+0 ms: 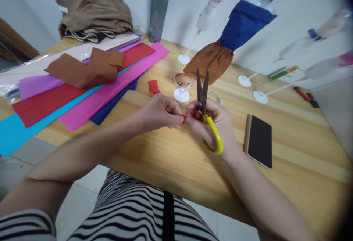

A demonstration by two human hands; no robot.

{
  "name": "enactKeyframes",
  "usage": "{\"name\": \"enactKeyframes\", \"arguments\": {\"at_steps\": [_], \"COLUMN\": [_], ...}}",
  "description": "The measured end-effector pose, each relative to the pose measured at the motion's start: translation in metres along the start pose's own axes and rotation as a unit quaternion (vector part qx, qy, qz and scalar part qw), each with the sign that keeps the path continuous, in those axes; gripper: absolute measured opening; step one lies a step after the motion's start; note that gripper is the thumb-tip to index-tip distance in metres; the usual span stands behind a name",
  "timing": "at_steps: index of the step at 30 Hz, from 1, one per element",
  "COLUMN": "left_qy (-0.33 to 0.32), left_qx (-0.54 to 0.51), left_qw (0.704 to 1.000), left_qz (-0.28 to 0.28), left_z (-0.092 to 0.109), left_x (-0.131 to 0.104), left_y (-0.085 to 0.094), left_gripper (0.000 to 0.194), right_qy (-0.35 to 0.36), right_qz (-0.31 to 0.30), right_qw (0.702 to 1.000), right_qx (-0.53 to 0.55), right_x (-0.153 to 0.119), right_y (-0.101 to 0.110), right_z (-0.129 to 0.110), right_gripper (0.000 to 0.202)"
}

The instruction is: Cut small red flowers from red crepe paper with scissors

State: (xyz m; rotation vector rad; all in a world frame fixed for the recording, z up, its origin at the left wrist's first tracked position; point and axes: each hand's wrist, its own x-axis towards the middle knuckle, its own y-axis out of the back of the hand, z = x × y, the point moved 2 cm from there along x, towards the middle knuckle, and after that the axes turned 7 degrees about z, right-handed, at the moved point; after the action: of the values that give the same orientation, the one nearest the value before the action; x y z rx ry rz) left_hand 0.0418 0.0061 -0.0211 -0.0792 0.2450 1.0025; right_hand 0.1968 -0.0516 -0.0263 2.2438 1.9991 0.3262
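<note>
Above the wooden table (165,153), my left hand (162,112) pinches one end of a small twisted red strip (184,116). My right hand (212,123) grips the strip's other end with thumb and finger, and also holds yellow-handled scissors (216,138), blades pointing up and slightly apart. A small red scrap (153,86) lies just beyond my left hand. Behind the scissors stands a doll figure on a white round base (181,94), dressed in a blue top (242,24) and a brown gathered skirt (212,61).
Coloured sheets (116,90) and brown pieces (91,68) lie at the left, below a folded brown cloth (96,9). A bottle (160,9) and more figures on stands (259,97) are at the back. Tape rolls (215,96) lie mid-table; a phone (259,140) is at the right.
</note>
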Motion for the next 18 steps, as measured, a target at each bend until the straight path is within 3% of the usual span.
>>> {"name": "enactKeyframes", "arguments": {"at_steps": [3, 8, 13, 18], "left_qy": [0.028, 0.058, 0.051, 0.060], "left_qx": [-0.049, -0.141, -0.125, -0.146], "left_qw": [0.998, 0.988, 0.991, 0.987], "left_qz": [0.001, 0.017, -0.027, 0.009], "left_z": [0.002, 0.000, -0.004, -0.007], "left_x": [0.000, 0.000, -0.002, -0.002], "left_y": [0.005, 0.010, -0.002, -0.010], "left_gripper": [0.005, 0.008, 0.010, 0.012], "right_qy": [0.004, -0.002, 0.000, 0.007], "right_qz": [0.059, 0.079, 0.086, 0.080], "right_qw": [0.998, 0.995, 0.993, 0.991], "right_qx": [0.036, 0.058, 0.082, 0.106], "right_x": [0.001, 0.001, 0.001, 0.001], "right_y": [0.002, 0.007, 0.005, 0.000], "right_z": [-0.002, 0.001, 0.003, 0.006], "right_gripper": [0.023, 0.022, 0.026, 0.026]}}
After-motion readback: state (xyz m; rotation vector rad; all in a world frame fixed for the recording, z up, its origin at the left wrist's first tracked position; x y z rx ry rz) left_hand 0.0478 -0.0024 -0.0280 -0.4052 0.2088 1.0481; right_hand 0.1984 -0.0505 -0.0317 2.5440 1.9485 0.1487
